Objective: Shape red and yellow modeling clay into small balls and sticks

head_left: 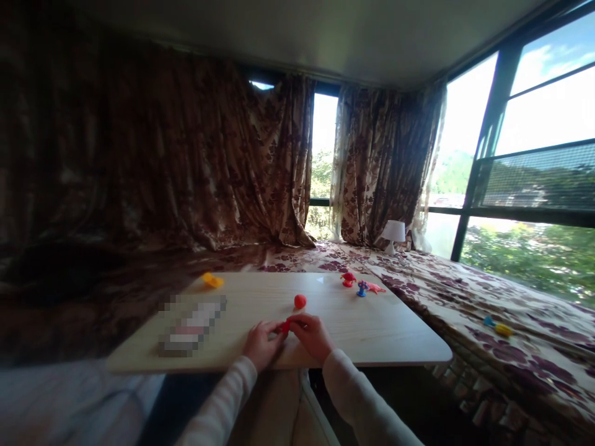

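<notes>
Near the front edge of the pale table [372,344], my left hand [263,342] and my right hand [312,336] meet. Between their fingertips is a small red piece [285,326], pinched from both sides; its exact kind is too small to make out. Just beyond the fingers lies a red ball [300,301], touched by neither hand. Toward the far right corner of the table stand a red toy figure [348,279] and a blue toy figure [361,288], with a flat pinkish-red piece [375,287] beside them.
A yellow object [212,280] lies at the table's far left. A blurred-out item [193,325] rests on the left side. Floral cloth [441,291] surrounds the table, with a blue and yellow item [499,327] on it at right. A white lamp [394,232] stands by the curtains.
</notes>
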The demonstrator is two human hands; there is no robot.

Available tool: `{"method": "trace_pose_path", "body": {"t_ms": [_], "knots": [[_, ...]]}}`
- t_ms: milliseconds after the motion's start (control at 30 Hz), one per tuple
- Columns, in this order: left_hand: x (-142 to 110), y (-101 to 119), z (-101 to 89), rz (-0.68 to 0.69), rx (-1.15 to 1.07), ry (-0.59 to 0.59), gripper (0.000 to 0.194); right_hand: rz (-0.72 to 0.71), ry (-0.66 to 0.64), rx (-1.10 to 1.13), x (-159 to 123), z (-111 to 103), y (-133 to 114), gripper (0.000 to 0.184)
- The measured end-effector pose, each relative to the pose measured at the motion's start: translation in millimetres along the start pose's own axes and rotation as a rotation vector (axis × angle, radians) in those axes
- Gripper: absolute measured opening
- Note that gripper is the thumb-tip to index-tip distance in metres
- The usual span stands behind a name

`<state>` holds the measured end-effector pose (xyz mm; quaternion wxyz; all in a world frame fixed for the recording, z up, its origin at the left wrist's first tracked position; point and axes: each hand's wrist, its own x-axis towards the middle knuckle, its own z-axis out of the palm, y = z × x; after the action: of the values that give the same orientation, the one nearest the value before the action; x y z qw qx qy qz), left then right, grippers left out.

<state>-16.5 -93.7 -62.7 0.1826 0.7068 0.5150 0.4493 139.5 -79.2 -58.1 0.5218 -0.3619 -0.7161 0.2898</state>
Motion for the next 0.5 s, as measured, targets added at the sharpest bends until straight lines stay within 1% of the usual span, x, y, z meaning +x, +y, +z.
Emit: {"method": "trace_pose_path", "body": {"t_ms": [67, 100, 200, 233, 267, 400, 500], "knots": [[0.8, 2.1, -3.0, -0.045, -0.091, -0.012, 0.032, -0.063, 0.009, -0.068, -2.2, 0.6, -4.8, 0.024], [1.3, 3.6, -4.6, -0.074, -0.136, -0.014, 0.033, -0.108, 0.001, -0.119, -4.2, 0.3, -7.3, 0.030], [2.0, 8.3, -8.9, -0.149, -0.242, -0.041, 0.035, -0.210, -0.077, -0.277, -10.7, -0.8, -12.1, 0.060], [1.9, 9.7, -9.9, -0.165, -0.263, -0.051, 0.036, -0.220, -0.094, -0.317, -12.2, -0.5, -12.2, 0.067], [1.7, 10.9, -10.7, -0.176, -0.276, -0.056, 0.038, -0.225, -0.098, -0.350, -13.2, 0.2, -11.8, 0.070], [0.6, 12.4, -10.9, -0.181, -0.305, -0.058, 0.041, -0.260, -0.102, -0.421, -12.9, 5.9, -8.8, 0.066], [0.1, 9.9, -8.6, -0.180, -0.347, -0.067, 0.042, -0.293, -0.113, -0.440, -11.5, 10.0, -10.8, 0.052]]}}
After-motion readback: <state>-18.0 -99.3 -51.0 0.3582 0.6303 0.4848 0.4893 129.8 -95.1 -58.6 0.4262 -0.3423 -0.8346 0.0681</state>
